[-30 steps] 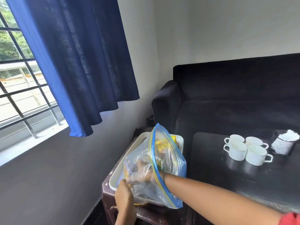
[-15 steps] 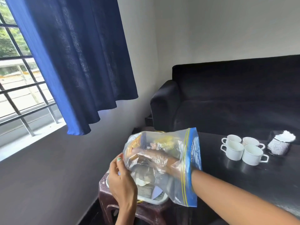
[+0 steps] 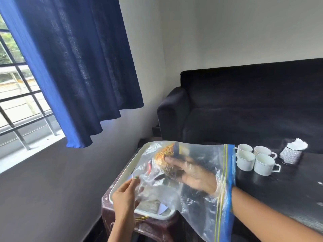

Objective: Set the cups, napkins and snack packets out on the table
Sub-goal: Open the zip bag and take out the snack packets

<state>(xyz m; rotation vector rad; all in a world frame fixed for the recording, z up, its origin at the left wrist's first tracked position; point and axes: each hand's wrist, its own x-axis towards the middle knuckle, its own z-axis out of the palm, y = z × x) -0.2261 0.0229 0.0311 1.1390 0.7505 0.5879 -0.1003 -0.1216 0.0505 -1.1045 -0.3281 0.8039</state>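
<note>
A clear zip bag (image 3: 206, 193) with a blue seal strip hangs over the white tray (image 3: 122, 179) on the brown stool. My right hand (image 3: 194, 175) is inside the bag, fingers closed around an orange patterned snack packet (image 3: 166, 159). My left hand (image 3: 125, 198) pinches the bag's closed bottom end from outside. Several white cups (image 3: 257, 159) stand grouped on the dark table (image 3: 279, 193). A sparkly holder with white napkins (image 3: 293, 152) stands just right of the cups.
A dark sofa (image 3: 244, 105) runs behind the table. The brown stool (image 3: 150, 227) sits left of the table, against the grey wall. A blue curtain (image 3: 73, 67) hangs over a barred window at left. Papers lie in the tray under the bag.
The bag has been lifted off the tray and swung rightward toward the table. My right hand has closed on the orange packet inside; my left hand has shifted to the bag's bottom end.
</note>
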